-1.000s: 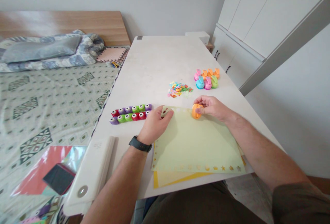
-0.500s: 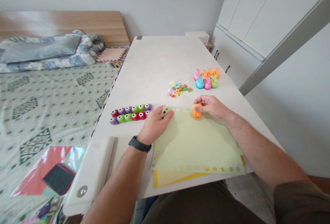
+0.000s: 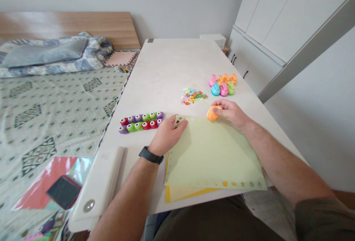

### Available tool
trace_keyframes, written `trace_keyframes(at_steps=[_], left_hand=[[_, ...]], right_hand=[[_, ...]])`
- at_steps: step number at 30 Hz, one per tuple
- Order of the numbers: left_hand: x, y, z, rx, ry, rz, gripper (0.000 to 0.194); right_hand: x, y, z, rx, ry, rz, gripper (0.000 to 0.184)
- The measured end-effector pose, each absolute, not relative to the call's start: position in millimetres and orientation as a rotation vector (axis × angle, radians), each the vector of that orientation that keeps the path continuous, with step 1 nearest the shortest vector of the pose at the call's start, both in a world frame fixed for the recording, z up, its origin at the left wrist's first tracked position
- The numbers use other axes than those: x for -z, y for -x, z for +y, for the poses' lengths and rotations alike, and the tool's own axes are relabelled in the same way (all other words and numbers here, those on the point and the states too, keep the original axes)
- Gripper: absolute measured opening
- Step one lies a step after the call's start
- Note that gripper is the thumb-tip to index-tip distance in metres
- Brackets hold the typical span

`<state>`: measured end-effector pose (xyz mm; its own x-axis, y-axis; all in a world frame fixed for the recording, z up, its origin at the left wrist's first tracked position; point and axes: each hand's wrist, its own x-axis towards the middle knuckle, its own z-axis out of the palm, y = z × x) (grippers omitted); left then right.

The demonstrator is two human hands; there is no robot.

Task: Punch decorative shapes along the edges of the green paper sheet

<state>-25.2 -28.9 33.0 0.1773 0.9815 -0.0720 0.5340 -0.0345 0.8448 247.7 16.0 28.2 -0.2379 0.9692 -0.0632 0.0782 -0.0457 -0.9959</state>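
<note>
A pale green sheet of paper (image 3: 216,152) lies over yellow sheets (image 3: 180,193) at the table's near edge. Shaped holes run along its near edge and its far left corner. My left hand (image 3: 172,131) grips that corner, thumb on top and fingers behind. In my right hand (image 3: 227,112) is an orange craft punch (image 3: 213,113), tilted at the sheet's far edge. Whether the punch still touches the paper I cannot tell. Beyond the sheet is a pile of colourful paper cutouts (image 3: 192,96).
Small punches (image 3: 141,121) stand in two rows left of my left hand. Larger punches (image 3: 223,85) are grouped at the far right. A long white device (image 3: 97,185) lies at the table's left edge. The bed (image 3: 69,115) holds a dark rectangular object (image 3: 64,192).
My right hand has tipped the orange punch and raised it slightly at the paper's far edge. The sheet's near edge has shifted slightly right and toward me. My left hand keeps its grip.
</note>
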Motion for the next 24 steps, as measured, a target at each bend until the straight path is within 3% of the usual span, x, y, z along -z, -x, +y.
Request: trace_keyframes(at_steps=[8,24], left_hand=[[-36,26,-31,-0.711,-1.61,1.405,0.033],[-44,32,-34,-0.533,-1.739,1.227,0.027]], right_hand=[[-24,-250,24,-1.207,1.217,-1.342,0.035],[-31,-247,15,-1.598,1.161,-1.312,0.043]])
